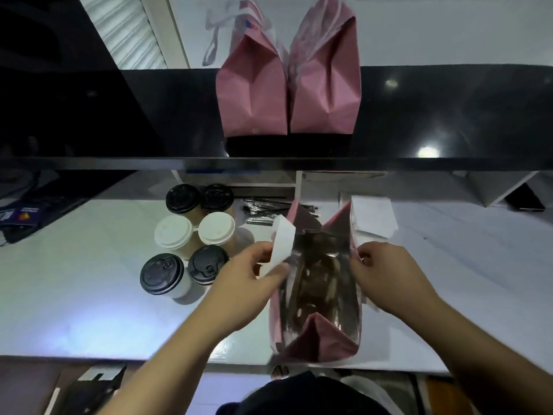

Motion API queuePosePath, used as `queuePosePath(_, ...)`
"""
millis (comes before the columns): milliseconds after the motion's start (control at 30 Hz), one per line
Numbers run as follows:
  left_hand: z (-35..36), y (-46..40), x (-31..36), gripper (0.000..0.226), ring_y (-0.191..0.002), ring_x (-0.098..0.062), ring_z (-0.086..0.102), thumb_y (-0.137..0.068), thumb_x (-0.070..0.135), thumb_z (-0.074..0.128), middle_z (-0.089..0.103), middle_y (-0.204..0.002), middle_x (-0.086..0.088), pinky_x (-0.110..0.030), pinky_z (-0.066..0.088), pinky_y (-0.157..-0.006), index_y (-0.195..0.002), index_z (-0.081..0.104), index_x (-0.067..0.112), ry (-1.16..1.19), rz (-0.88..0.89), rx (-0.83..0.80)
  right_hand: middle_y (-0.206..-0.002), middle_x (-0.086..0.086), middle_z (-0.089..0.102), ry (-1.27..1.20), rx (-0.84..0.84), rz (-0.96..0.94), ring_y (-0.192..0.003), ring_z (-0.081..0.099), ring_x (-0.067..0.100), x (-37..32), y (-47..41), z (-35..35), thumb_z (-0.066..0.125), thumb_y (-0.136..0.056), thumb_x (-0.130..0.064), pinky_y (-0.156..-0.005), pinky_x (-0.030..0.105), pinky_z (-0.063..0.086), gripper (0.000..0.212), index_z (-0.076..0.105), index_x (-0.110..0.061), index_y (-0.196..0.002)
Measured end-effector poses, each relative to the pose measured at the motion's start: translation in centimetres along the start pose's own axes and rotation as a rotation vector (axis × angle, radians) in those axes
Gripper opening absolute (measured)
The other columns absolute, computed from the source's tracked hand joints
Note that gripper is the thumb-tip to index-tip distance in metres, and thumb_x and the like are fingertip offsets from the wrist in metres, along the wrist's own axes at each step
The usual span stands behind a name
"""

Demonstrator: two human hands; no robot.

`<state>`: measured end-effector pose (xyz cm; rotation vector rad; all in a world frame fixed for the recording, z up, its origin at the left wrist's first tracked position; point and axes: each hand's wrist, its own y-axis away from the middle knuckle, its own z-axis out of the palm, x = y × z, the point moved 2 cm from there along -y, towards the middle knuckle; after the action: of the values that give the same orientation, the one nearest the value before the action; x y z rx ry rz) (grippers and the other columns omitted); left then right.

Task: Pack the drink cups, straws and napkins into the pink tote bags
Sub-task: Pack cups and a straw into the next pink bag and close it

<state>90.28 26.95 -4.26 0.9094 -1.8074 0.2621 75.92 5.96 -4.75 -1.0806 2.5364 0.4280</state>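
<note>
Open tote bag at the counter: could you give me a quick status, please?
Left hand pinches the bag's white handle; right hand grips the opposite rim. Pink tote bag held open. Six lidded cups wait beside it. Nothing blocking.

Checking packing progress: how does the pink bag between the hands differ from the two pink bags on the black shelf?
The bag on the counter gapes open, showing a shiny lining; the two shelf bags have their tops pinched together. The left hand and right hand hold the counter bag's opposite rims, the left also gripping a white paper strip; nothing touches the shelf bags. They stand side by side; the counter bag stands alone. All are pink.
</note>
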Motion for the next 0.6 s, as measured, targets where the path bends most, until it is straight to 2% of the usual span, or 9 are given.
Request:
queuePosePath(67, -0.7, 0.4, -0.2, 0.062, -0.116, 0.006, 0.061, -0.077, 0.067, 0.073, 0.062, -0.128, 0.033, -0.022, 0.054, -0.093, -0.134, 0.055, 0.051, -0.001, 0.019, -0.201, -0.05, -0.004, 0.061, 0.0, -0.005, -0.007, -0.046, 0.058, 0.01, 0.1, 0.0, 0.0, 0.053, -0.098, -0.043, -0.045, 0.029, 0.045, 0.045, 0.062, -0.023, -0.059)
queuePosePath(100, -1.3, 0.7, -0.4, 0.066, -0.119, 0.009, 0.058, -0.076, 0.066, 0.076, 0.057, -0.133, 0.036, -0.017, 0.054, -0.092, -0.136, 0.051, 0.055, 0.006, 0.023, -0.323, -0.052, -0.004, 0.062, 0.002, -0.017, -0.006, -0.048, 0.059, 0.01, 0.2, 0.0, -0.1, 0.052, -0.098, -0.044, -0.048, 0.031, 0.049, 0.044, 0.063, -0.023, -0.061)
queuePosePath(167, -2.6, 0.7, -1.2, 0.063, -0.123, 0.009, 0.056, -0.083, 0.044, 0.079, 0.055, -0.137, 0.034, -0.013, 0.052, -0.091, -0.138, 0.049, 0.056, 0.028, 0.02, -0.452, -0.054, -0.007, 0.063, 0.01, -0.039, -0.001, -0.05, 0.059, 0.009, 0.3, -0.1, -0.2, 0.051, -0.099, -0.045, -0.048, 0.03, 0.049, 0.042, 0.062, -0.025, -0.063)
queuePosePath(200, -3.4, 0.3, -1.9, 0.058, -0.122, 0.006, 0.058, -0.087, 0.029, 0.074, 0.058, -0.133, 0.031, -0.014, 0.052, -0.09, -0.137, 0.054, 0.052, 0.015, 0.017, -0.416, -0.052, -0.008, 0.06, 0.012, -0.03, -0.006, -0.049, 0.058, 0.008, 0.4, -0.2, -0.2, 0.052, -0.099, -0.044, -0.046, 0.027, 0.043, 0.043, 0.059, -0.026, -0.061)
queuePosePath(267, -4.9, -1.2, -3.8, 0.049, -0.117, -0.001, 0.064, -0.089, 0.017, 0.065, 0.065, -0.125, 0.023, -0.021, 0.053, -0.09, -0.132, 0.06, 0.04, -0.142, -0.013, -0.164, -0.046, -0.008, 0.055, 0.008, 0.004, -0.021, -0.044, 0.054, 0.008, 0.4, -0.1, -0.2, 0.053, -0.099, -0.042, -0.044, 0.023, 0.034, 0.046, 0.053, -0.026, -0.056)
queuePosePath(333, -5.8, -2.9, -6.1, 0.05, -0.123, -0.017, 0.06, -0.088, 0.022, 0.068, 0.062, -0.131, 0.005, -0.036, 0.052, -0.097, -0.138, 0.059, 0.026, -0.492, -0.067, 0.077, -0.046, -0.005, 0.054, 0.008, 0.022, -0.044, -0.044, 0.054, 0.009, 0.4, 0.0, 0.0, 0.052, -0.1, -0.041, -0.044, 0.025, 0.034, 0.047, 0.052, -0.024, -0.056)
queuePosePath(367, -5.9, -3.5, -7.1, 0.057, -0.127, -0.024, 0.055, -0.087, 0.028, 0.071, 0.058, -0.135, -0.002, -0.04, 0.05, -0.1, -0.142, 0.056, 0.019, -0.643, -0.104, 0.133, -0.046, -0.003, 0.054, 0.016, 0.027, -0.054, -0.044, 0.054, 0.011, 0.3, 0.0, 0.1, 0.051, -0.1, -0.04, -0.044, 0.026, 0.035, 0.047, 0.052, -0.023, -0.057)
queuePosePath(467, -5.3, -4.6, -9.8, 0.073, -0.131, -0.032, 0.048, -0.084, 0.048, 0.075, 0.052, -0.143, -0.007, -0.043, 0.048, -0.103, -0.143, 0.05, 0.013, -0.883, -0.185, 0.16, -0.046, -0.001, 0.054, 0.029, 0.029, -0.072, -0.042, 0.052, 0.012, 0.3, 0.0, 0.2, 0.05, -0.1, -0.039, -0.044, 0.027, 0.037, 0.046, 0.052, -0.021, -0.058)
queuePosePath(600, -4.8, -5.1, -11.4, 0.074, -0.13, -0.036, 0.048, -0.08, 0.045, 0.078, 0.054, -0.144, -0.009, -0.043, 0.046, -0.102, -0.142, 0.052, 0.014, -0.978, -0.171, 0.22, -0.043, -0.003, 0.05, 0.03, 0.039, -0.081, -0.04, 0.049, 0.011, 0.2, -0.1, 0.0, 0.051, -0.1, -0.039, -0.044, 0.023, 0.03, 0.048, 0.046, -0.025, -0.054)
